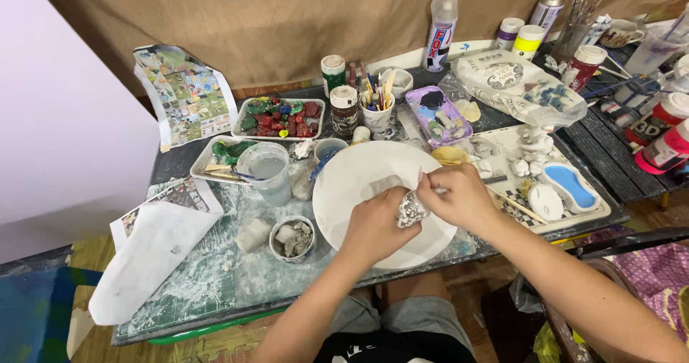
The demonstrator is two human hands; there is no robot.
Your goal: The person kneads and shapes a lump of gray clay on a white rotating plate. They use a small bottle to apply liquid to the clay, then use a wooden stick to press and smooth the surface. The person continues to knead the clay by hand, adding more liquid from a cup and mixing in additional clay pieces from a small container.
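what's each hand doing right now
Left hand: closed around a small grey-white speckled lump over the round white plate.
Right hand: closed, pinching a thin white tool against that lump.

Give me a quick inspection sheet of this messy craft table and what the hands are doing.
Surface: dark table, smeared with white residue.
Job's things: small grey-white lump held over a large white plate.
Clutter: cup of cloudy water, small bowl of lumps, tray of painted pieces, brush cup, purple tray, spray can, white figures tray.
Grippers: left hand grips the lump; right hand pinches something thin against it.
Cables: nothing seen.
Surroundings: brown cloth backdrop, printed sheet.
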